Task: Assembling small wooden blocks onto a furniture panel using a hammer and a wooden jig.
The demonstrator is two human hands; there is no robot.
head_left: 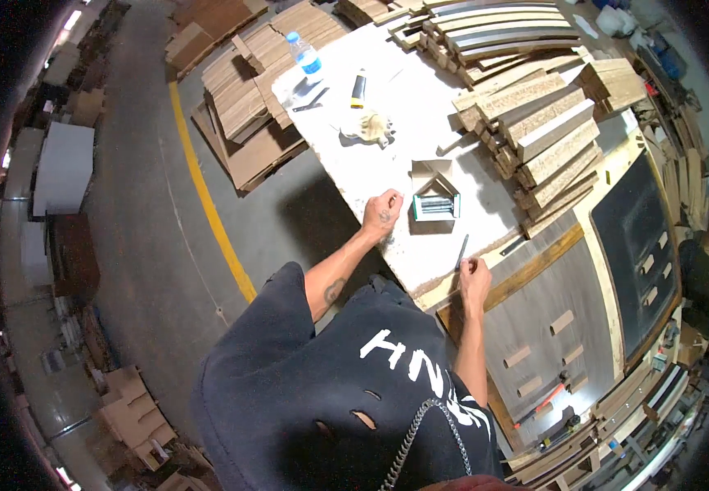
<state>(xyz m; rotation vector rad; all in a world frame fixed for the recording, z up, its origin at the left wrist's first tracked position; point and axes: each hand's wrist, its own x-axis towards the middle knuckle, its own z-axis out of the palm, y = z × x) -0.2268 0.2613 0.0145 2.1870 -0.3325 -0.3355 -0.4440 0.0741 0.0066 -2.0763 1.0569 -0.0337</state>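
Dark and thin, a strip (462, 250) is jutting from the right hand (474, 278), whose fingers are pinching its near end; a slack pinch could be sending it over the table's (424, 262) edge. The left hand's (383, 215) fingers are curling together, gripping what I cannot tell. Just beside it, an open box (436, 218) is holding dark pieces (434, 204); a knock could be spilling them.

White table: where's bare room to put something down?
The tabletop is bare between the work glove and the stacked wooden strips, and this side of the open cardboard box, between the left hand and right hand. Strips crowd its right side.
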